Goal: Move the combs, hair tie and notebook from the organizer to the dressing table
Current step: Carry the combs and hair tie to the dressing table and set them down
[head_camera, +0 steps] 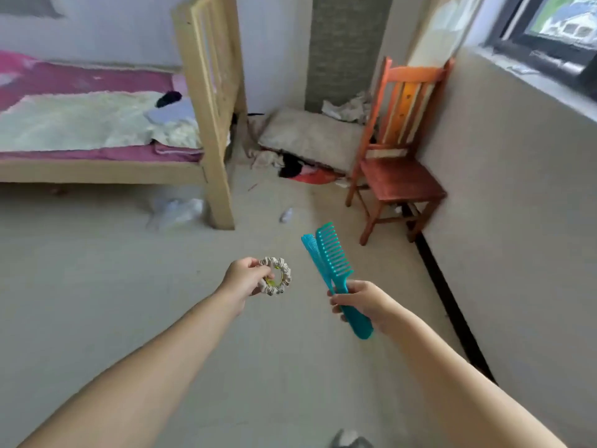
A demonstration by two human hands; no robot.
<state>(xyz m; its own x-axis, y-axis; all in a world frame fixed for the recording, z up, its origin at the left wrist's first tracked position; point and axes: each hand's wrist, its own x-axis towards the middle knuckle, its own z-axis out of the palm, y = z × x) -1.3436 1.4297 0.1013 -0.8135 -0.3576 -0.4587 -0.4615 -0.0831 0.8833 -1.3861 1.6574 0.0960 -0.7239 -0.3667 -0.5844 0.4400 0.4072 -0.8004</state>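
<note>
Wooden bed (206, 130) at your left, orange chair (400, 176) by the wall, your right hand (361, 302) closed on two teal combs (332, 266) above the floor (97, 270), your left hand (244, 279) pinching the pale hair tie (279, 275) beside them

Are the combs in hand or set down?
In hand: both combs stand together in the right hand, held by their handles, teeth ends up, above the floor.
</note>
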